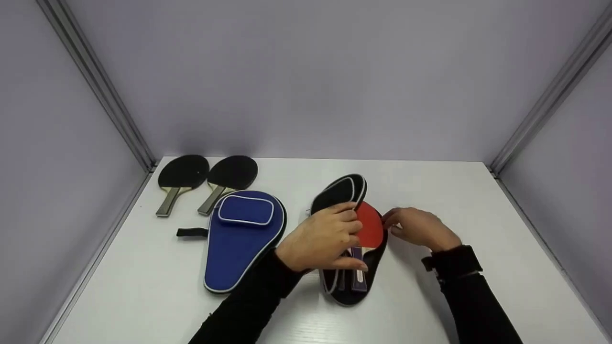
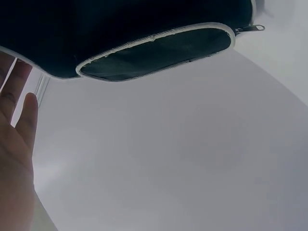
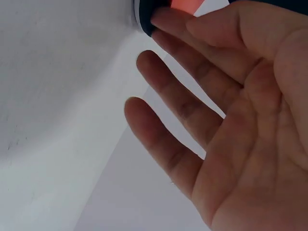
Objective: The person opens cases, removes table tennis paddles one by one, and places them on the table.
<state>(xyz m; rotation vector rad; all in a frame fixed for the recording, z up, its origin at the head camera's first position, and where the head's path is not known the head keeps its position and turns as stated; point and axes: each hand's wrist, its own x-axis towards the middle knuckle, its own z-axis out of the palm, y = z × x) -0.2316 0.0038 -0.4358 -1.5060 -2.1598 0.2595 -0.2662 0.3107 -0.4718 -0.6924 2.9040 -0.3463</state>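
Observation:
A black paddle case (image 1: 351,299) with white piping lies unzipped on the table, its lid (image 1: 334,193) raised and tilted to the left. Inside rests a red table tennis paddle (image 1: 371,224) with a dark handle, partly covered by my left hand (image 1: 325,239). That hand's extended fingers lie against the lid and hold it back; in the left wrist view they show beside its dark fabric (image 2: 159,54). At the case's right rim, my right hand (image 1: 418,228) touches the edge with its fingertips. The right wrist view shows its fingers (image 3: 166,134) spread and nearly straight.
Left of the black case lies a blue paddle case (image 1: 234,253) with a small front pocket and a black strap (image 1: 192,232). Behind it are two black paddles (image 1: 184,172), (image 1: 234,173) near the back-left corner. Pale panels enclose the white table (image 1: 430,186) at the back and sides.

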